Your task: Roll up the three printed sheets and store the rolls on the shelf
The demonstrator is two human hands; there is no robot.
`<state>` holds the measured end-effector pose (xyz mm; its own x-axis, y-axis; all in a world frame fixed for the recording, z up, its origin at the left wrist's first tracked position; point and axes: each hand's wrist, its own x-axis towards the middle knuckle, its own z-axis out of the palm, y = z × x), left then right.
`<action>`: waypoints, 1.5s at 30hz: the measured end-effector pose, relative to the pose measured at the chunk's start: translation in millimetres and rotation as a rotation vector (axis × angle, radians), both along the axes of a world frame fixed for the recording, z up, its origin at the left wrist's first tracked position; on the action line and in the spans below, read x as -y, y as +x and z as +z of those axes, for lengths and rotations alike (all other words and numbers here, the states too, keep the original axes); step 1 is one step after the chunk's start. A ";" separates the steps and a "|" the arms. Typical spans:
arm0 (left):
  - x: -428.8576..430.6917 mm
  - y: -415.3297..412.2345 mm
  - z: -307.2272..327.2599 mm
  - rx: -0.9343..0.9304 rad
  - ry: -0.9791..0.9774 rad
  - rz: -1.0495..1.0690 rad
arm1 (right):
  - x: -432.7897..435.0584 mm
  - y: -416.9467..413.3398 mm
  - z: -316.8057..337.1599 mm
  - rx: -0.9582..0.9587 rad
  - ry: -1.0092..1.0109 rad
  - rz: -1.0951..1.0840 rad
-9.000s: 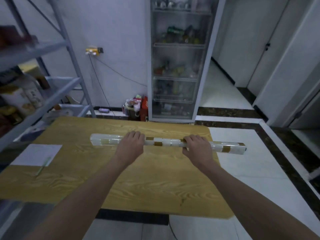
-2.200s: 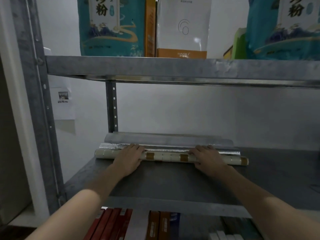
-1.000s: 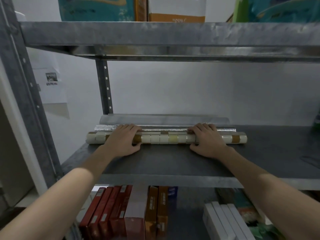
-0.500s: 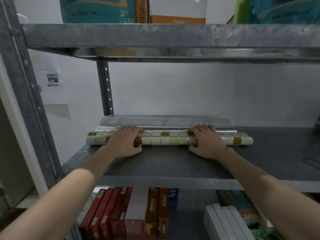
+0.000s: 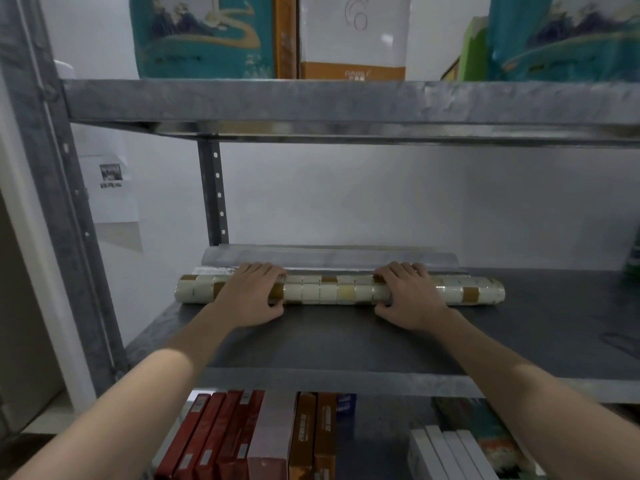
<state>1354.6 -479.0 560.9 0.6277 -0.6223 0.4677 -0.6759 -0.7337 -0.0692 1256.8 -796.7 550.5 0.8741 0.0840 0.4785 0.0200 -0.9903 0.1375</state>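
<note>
A roll with a cream and brown tile print [image 5: 332, 292] lies lengthwise on the dark grey middle shelf [image 5: 346, 341]. My left hand [image 5: 251, 294] grips it near its left end, and my right hand [image 5: 408, 296] grips it right of the middle. On both hands the fingers drape over the top and the thumb sits at the front. Directly behind it lies a shiny silver roll [image 5: 211, 270], mostly hidden. A pale grey marbled roll [image 5: 329, 258] lies at the back, by the wall.
The upper shelf beam [image 5: 346, 102] hangs above my hands and carries teal bags [image 5: 204, 32] and a white box [image 5: 353, 36]. A grey upright post [image 5: 55, 202] stands at the left. Red and orange boxes [image 5: 263, 438] fill the shelf below.
The tile-print roll went from the wooden table to the shelf, in front of the two other rolls. In the last second it slid slightly right; both hands stay on it.
</note>
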 end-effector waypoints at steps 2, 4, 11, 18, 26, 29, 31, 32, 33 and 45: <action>1.2 0.6 -2.7 -0.005 -0.001 0.014 | -0.7 1.1 -0.3 -0.005 -0.002 0.005; 2.3 0.8 -6.8 0.012 -0.004 0.025 | -2.3 1.5 -3.2 -0.012 0.010 -0.001; 2.3 -4.4 -7.5 -0.021 -0.010 0.041 | -8.3 -1.5 -8.0 0.018 0.025 -0.017; 3.7 -10.2 -4.2 0.018 0.013 0.041 | -15.1 -4.3 -3.4 0.039 0.022 -0.006; 4.2 -14.7 -1.0 0.012 -0.009 0.034 | -18.5 -7.6 -5.1 0.044 0.000 -0.017; 4.7 -16.8 0.2 0.039 0.007 0.039 | -19.7 -9.0 -5.7 0.041 -0.010 -0.022; 5.0 -17.4 -0.5 0.037 0.015 0.040 | -20.1 -9.5 -5.9 0.045 -0.005 -0.016; 5.4 -18.4 -0.9 0.041 0.020 0.041 | -21.5 -10.6 -5.3 0.042 -0.005 -0.015; 5.5 -19.7 -1.0 0.044 0.025 0.043 | -22.0 -11.2 -5.1 0.039 -0.009 -0.012; -6.8 -28.8 6.7 0.029 -0.020 0.038 | -35.7 -17.0 0.3 0.072 0.031 -0.016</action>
